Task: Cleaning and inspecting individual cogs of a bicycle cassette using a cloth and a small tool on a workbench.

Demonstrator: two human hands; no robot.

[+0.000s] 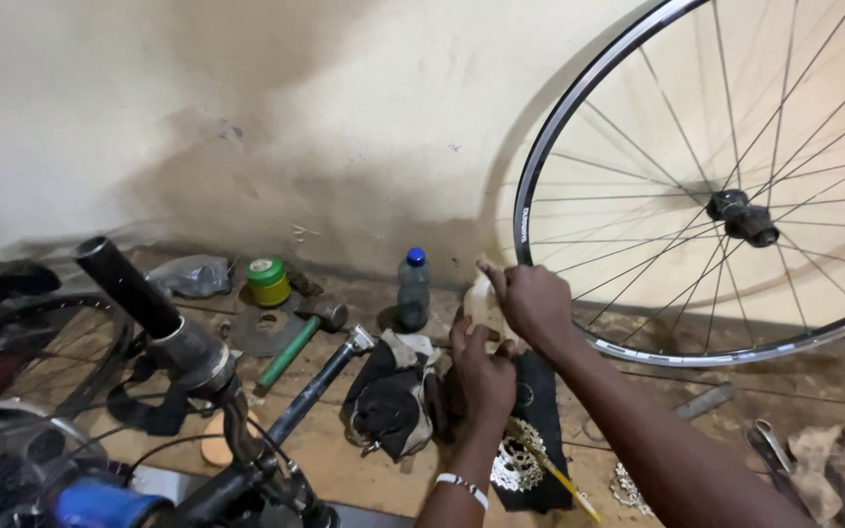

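From the head camera, both hands meet in the middle of the floor, just in front of a small bottle (413, 289) with a blue cap. That bottle is the landmark here.

The right hand (532, 301) is just right of the bottle. Its fingers are curled around a pale, cream-coloured thing (478, 299). Most of that thing is hidden, so I cannot tell what it is. The left hand (482, 376) is below and right of the bottle, right under the right hand. Its fingers reach up and touch the bottom of the same pale thing. It looks half closed, but I cannot tell how firmly it grips. A white band sits on the left wrist.

A black cloth (538, 452) lies under the left hand, lower right of the bottle. A set of silver gear rings (517, 463) rests on that cloth. A thin yellow tool (567, 481) lies just beside the rings.

A bundle of black and white rags (391, 396) sits right below the bottle. Two hammers lie left of the bottle: one with a green handle (295, 339), one with a black handle (317, 384). A green roll of tape (267, 281) stands further left, near the wall.

A big bike wheel (706, 205) leans on the wall, far right of the bottle, close behind the right hand. A bike handlebar (149, 308) sticks up at the lower left, well apart from the bottle.
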